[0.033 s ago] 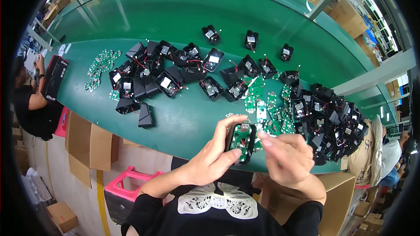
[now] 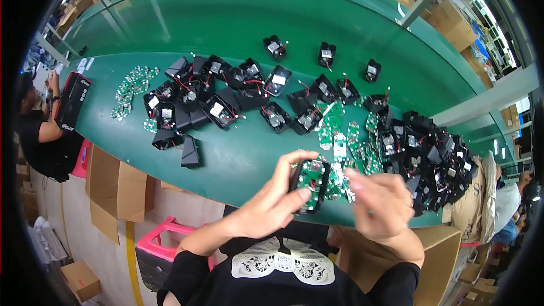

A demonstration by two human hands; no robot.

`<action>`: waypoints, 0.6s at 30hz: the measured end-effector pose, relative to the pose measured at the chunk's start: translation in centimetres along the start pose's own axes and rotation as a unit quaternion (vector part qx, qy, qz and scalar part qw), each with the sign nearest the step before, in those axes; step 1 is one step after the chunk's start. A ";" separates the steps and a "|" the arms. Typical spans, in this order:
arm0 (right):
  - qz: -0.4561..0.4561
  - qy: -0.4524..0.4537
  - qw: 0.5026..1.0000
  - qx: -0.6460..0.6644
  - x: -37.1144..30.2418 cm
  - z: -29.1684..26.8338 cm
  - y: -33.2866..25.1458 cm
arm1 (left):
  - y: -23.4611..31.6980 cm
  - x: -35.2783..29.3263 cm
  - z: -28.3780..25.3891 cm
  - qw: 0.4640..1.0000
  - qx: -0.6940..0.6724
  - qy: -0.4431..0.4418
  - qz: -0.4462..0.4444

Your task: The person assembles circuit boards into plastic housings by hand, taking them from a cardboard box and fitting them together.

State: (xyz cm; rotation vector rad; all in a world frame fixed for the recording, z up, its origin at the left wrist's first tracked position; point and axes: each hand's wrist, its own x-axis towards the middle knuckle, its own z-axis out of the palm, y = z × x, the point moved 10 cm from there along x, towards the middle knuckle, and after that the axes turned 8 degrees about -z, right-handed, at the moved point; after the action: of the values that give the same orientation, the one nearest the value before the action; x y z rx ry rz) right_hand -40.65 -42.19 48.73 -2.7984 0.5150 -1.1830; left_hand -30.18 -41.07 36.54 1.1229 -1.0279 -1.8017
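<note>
My left hand (image 2: 277, 203) is closed around a small black plastic case (image 2: 323, 191), held tilted over the bench's near edge. Inside the case lies a green circuit board (image 2: 310, 177), and my left thumb presses on its lower part. To the right, my right hand (image 2: 384, 207) hovers apart from the case. Motion smears its fingers, so whether they pinch anything cannot be made out. Loose green circuit boards (image 2: 340, 146) are heaped on the bench just beyond both hands.
Black cases with red wires form a large pile (image 2: 433, 161) at right and another cluster (image 2: 190, 96) at left. More boards (image 2: 130, 90) lie far left on the green bench (image 2: 238, 164). A pink stool (image 2: 164, 232) and cardboard boxes (image 2: 133, 192) stand below. Another person (image 2: 42, 119) sits at left.
My right hand has shifted a little to the right, away from the case. The case has tilted slightly in my left hand, and the whole view has moved a little.
</note>
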 end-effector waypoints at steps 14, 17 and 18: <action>0.313 -0.028 0.948 -0.039 -8.2 0.6 11.0 | 6.0 13.2 -53.6 0.814 0.455 0.361 -0.016; 0.327 -0.080 0.941 -0.041 -7.8 2.6 12.6 | 7.5 11.4 -55.7 0.805 0.487 0.337 -0.037; 0.305 -0.090 0.948 -0.015 -7.2 3.3 12.7 | 8.7 7.4 -60.3 0.788 0.476 0.387 -0.060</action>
State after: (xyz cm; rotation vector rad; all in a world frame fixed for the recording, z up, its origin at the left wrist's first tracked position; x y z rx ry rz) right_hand -46.54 -52.05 39.19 -2.4295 1.2612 -0.7784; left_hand 25.02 -65.11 24.75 2.3005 -1.3366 -0.6053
